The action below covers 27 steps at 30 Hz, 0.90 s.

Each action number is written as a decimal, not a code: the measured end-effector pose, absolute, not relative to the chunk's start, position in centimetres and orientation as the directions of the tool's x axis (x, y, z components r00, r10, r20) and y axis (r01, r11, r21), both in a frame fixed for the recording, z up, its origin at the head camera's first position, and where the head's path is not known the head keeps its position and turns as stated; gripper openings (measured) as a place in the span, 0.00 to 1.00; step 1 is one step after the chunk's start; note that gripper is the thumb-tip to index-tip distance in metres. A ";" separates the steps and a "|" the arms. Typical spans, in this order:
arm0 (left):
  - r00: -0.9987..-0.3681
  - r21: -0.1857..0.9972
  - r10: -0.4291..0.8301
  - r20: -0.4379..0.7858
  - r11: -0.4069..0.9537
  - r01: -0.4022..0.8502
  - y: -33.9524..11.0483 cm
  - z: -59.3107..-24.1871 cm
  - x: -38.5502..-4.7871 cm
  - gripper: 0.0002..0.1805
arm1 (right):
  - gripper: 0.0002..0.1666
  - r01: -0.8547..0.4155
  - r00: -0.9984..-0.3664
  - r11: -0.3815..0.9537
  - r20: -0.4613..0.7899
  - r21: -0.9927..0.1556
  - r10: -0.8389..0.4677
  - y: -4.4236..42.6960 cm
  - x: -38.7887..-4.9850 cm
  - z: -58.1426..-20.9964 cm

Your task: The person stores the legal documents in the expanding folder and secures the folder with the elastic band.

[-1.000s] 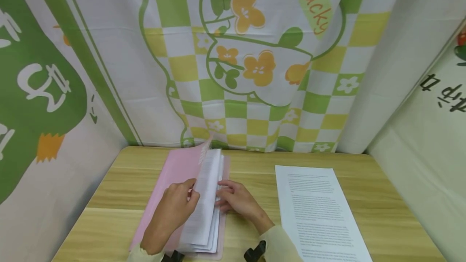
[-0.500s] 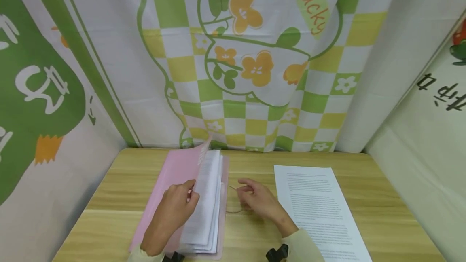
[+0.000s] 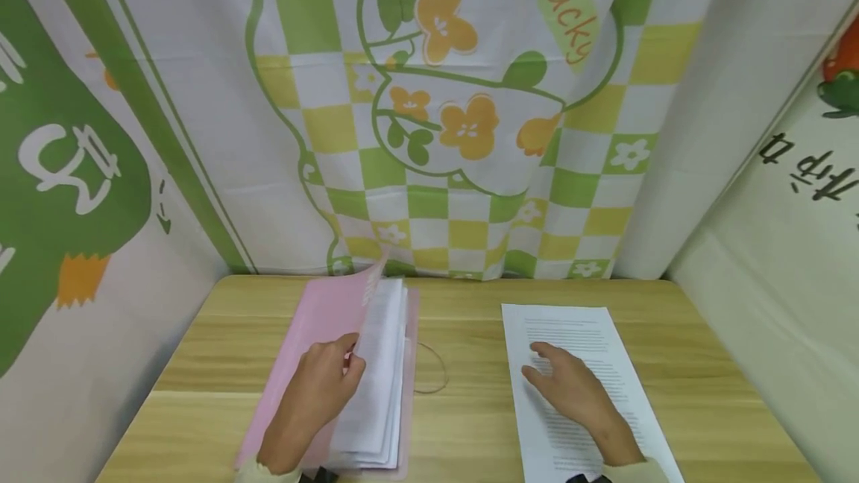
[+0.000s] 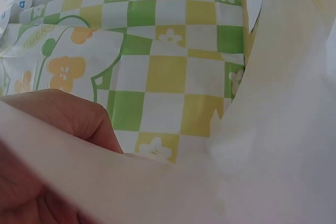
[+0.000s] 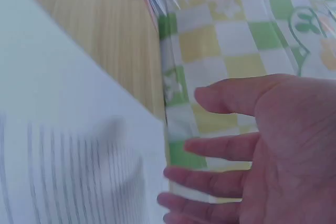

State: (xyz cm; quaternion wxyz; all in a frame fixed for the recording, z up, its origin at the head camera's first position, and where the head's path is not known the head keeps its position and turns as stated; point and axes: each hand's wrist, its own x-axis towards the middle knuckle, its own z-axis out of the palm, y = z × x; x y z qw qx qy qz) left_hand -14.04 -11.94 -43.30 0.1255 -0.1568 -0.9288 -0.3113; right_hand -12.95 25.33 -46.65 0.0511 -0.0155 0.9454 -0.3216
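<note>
A pink file folder (image 3: 322, 319) lies partly opened on the left of the table, with a stack of printed papers (image 3: 376, 386) inside. My left hand (image 3: 317, 386) pinches the edge of its raised cover, which bends upward at the far corner. A thin elastic cord (image 3: 443, 371) loops out from the folder's right edge onto the wood. On the right, my right hand (image 3: 570, 390) hovers over a loose printed sheet (image 3: 530, 423), fingers spread and holding nothing. In the right wrist view that hand's fingers (image 5: 220, 148) are apart above the sheet.
The wooden table (image 3: 463, 431) shows bare wood between folder and sheet. A checked, flowered curtain (image 3: 470, 207) hangs along its back edge. Fabric walls (image 3: 772, 282) stand on both sides.
My right hand has left the folder's right edge and moved right, over the loose sheet. The elastic cord now loops out on the table. My left hand keeps holding the cover.
</note>
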 end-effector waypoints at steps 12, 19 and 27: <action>-0.922 0.549 0.211 0.324 0.752 0.365 -11.9 -43.8 -14.0 0.16 | 0.54 0.116 -0.986 0.909 -0.156 -0.400 0.057 33.7 -10.2 -47.6; -0.919 0.543 0.211 0.333 0.754 0.370 -11.9 -43.8 -14.1 0.16 | 0.57 0.187 -0.973 0.882 -0.208 -0.432 0.104 36.1 -9.6 -47.7; -0.916 0.542 0.210 0.341 0.753 0.374 -11.7 -43.8 -14.3 0.15 | 0.68 0.287 -0.941 0.854 -0.294 -0.434 0.167 36.8 -9.3 -48.8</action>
